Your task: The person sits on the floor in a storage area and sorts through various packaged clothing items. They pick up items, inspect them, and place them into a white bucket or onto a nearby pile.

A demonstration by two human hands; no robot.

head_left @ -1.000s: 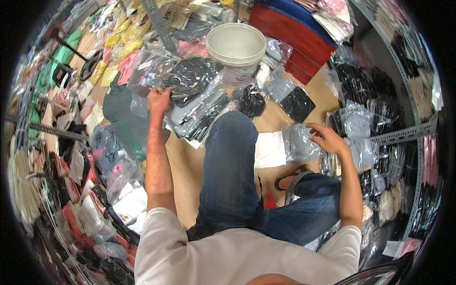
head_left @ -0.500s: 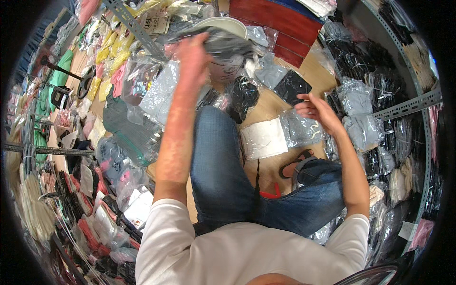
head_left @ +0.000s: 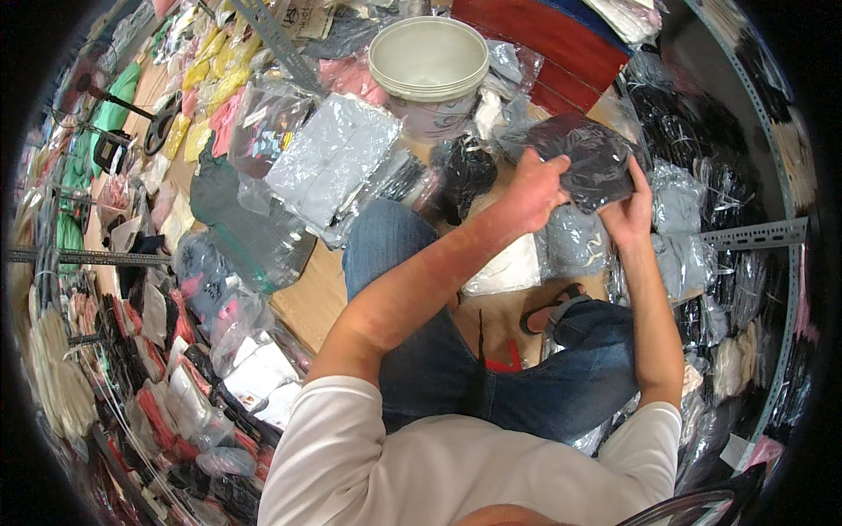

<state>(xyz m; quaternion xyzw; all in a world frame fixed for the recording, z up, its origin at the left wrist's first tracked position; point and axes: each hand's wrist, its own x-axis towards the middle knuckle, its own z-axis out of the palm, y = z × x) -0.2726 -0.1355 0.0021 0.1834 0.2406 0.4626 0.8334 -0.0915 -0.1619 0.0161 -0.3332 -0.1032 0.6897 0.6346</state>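
Observation:
A plastic-wrapped dark bundle [head_left: 588,153] is held up at right of centre. My left hand [head_left: 541,187] grips its left edge, my right hand [head_left: 626,210] its right side. Just below it lie a grey bagged item [head_left: 570,247] and a white bagged one [head_left: 500,272]. A black bagged bundle [head_left: 463,171] sits left of my hands. Further left are stacked pale grey packets [head_left: 329,149].
A white bucket [head_left: 428,44] stands beyond, beside a red panel [head_left: 535,48]. Metal shelving [head_left: 754,232] packed with bagged goods runs along the right. Piles of bagged garments [head_left: 210,61] and green fabric [head_left: 241,237] cover the left, around bare wooden floor [head_left: 311,294].
My left hand lifted the dark bundle from the stack and carried it rightward, uncovering pale grey packets. My right hand moved from hovering with fingers apart to gripping that bundle.

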